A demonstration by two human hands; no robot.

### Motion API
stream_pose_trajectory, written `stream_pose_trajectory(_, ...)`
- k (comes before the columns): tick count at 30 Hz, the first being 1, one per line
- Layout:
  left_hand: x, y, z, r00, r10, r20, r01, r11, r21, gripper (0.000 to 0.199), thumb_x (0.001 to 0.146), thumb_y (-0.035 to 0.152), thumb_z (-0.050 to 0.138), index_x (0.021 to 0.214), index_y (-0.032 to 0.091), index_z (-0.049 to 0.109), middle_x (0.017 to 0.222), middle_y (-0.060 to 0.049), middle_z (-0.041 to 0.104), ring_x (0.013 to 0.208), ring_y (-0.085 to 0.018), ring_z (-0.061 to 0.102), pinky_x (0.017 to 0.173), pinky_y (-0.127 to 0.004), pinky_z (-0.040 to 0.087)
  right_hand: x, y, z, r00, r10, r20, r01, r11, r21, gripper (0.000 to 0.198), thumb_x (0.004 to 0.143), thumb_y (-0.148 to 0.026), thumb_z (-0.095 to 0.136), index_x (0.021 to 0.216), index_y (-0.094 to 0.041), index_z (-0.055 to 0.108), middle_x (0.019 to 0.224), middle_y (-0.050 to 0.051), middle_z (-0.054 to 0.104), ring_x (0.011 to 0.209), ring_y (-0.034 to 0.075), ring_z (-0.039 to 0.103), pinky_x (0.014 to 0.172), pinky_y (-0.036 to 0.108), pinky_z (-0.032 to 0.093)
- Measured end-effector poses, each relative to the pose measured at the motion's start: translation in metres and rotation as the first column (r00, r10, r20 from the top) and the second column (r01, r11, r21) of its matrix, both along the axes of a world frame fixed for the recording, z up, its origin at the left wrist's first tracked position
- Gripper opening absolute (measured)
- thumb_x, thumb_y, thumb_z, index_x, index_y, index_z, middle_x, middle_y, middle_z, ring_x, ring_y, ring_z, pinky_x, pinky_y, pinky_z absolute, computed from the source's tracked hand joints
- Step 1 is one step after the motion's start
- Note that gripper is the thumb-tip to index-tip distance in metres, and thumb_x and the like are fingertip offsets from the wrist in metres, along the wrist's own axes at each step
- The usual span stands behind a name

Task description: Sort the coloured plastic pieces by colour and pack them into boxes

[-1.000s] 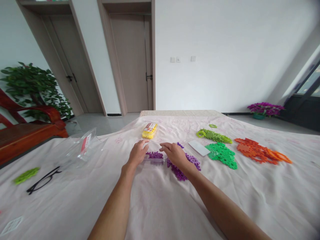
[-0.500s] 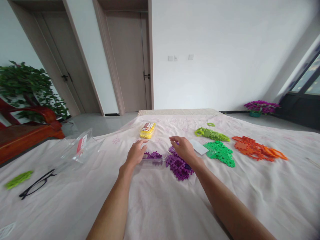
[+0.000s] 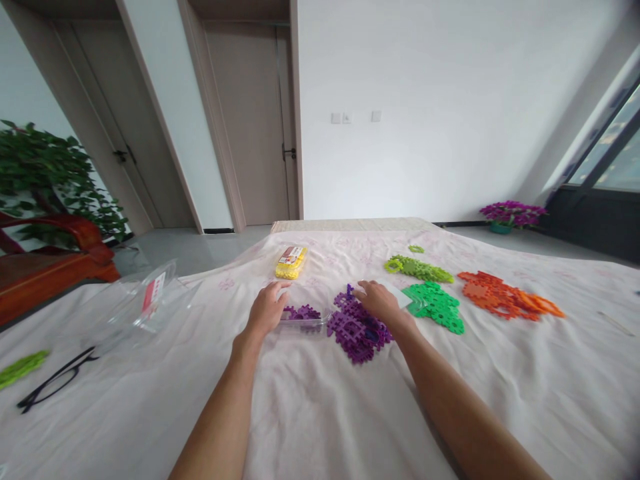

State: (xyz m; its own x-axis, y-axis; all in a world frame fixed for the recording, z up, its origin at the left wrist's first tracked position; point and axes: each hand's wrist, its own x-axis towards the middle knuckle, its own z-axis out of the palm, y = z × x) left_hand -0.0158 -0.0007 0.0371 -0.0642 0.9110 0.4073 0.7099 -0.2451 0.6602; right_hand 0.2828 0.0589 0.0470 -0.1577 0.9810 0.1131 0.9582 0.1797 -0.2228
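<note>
A clear plastic box (image 3: pixel 305 324) holding several purple interlocking plastic pieces (image 3: pixel 303 312) stands in front of me. My left hand (image 3: pixel 267 310) is at its left end, fingers curved round the rim. Right of the box lies a heap of purple interlocking pieces (image 3: pixel 357 330). Over the heap's far right side is my right hand (image 3: pixel 380 301), its fingers slightly bent and apart, with nothing visible in them. Whether its fingertips touch a piece I cannot tell.
Beyond the box lies a yellow-filled pack (image 3: pixel 291 263). Rightward are light green (image 3: pixel 420 268), green (image 3: pixel 437 307) and orange pieces (image 3: pixel 505 295), plus a white card (image 3: pixel 397 293). At left are clear plastic packaging (image 3: pixel 145 310), glasses (image 3: pixel 57 380) and a light green stack (image 3: pixel 23 368).
My right hand has moved from beside the box's right end to the right, over the purple heap. My left hand stays at the box. The view has shifted slightly right.
</note>
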Motion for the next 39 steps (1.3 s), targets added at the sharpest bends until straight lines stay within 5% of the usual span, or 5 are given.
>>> stream_pose_trajectory(11,0.0,0.001,0.0,1.0,0.001,-0.007,-0.001,1.0,-0.006,0.032,0.086,0.024,0.049,0.114,0.023,0.064,0.124,-0.005,0.065,0.119,-0.021,0.057,0.108,-0.036,0.04,-0.004,0.007,-0.014,1.0,0.031,-0.003,-0.031,1.0,0.006,0.035,0.09,-0.027,0.053,0.123,-0.021,0.062,0.117,0.011,0.063,0.107,0.022,0.058,0.088,0.029,0.04)
stream_pose_trajectory(19,0.001,0.001,0.001,1.0,0.003,-0.025,-0.003,1.0,0.003,0.033,0.086,0.023,0.047,0.115,0.023,0.064,0.125,-0.004,0.065,0.12,-0.021,0.057,0.108,-0.036,0.039,-0.002,0.009,-0.009,0.944,0.33,0.013,-0.33,0.944,-0.005,0.055,0.081,-0.001,0.045,0.122,-0.029,0.067,0.124,0.005,0.061,0.11,0.017,0.057,0.092,0.024,0.039)
stream_pose_trajectory(29,-0.001,0.002,-0.002,1.0,-0.002,-0.025,0.002,1.0,0.008,0.033,0.086,0.023,0.048,0.114,0.023,0.064,0.124,-0.004,0.065,0.119,-0.02,0.057,0.106,-0.035,0.04,-0.006,0.004,0.002,0.961,0.156,-0.229,-0.118,0.978,0.169,0.03,0.089,-0.018,0.047,0.108,-0.022,0.07,0.108,0.008,0.069,0.097,0.019,0.064,0.084,0.026,0.044)
stream_pose_trajectory(33,-0.001,0.003,-0.001,1.0,0.002,-0.031,-0.002,1.0,0.006,0.033,0.086,0.023,0.048,0.114,0.022,0.064,0.123,-0.005,0.065,0.119,-0.021,0.057,0.107,-0.036,0.04,-0.023,0.002,0.01,0.753,0.094,-0.652,-0.03,0.994,0.108,0.026,0.083,-0.022,0.054,0.106,-0.017,0.067,0.078,0.003,0.071,0.073,0.016,0.066,0.07,0.026,0.05)
stream_pose_trajectory(39,0.001,0.0,0.004,1.0,-0.014,-0.02,0.015,1.0,0.025,0.033,0.091,0.028,0.043,0.114,0.021,0.065,0.121,-0.005,0.066,0.117,-0.02,0.058,0.105,-0.035,0.041,-0.069,-0.029,0.019,0.292,0.0,-0.956,-0.362,0.925,-0.111,0.023,0.076,-0.021,0.063,0.098,-0.014,0.066,0.07,0.001,0.068,0.061,0.013,0.064,0.059,0.024,0.054)
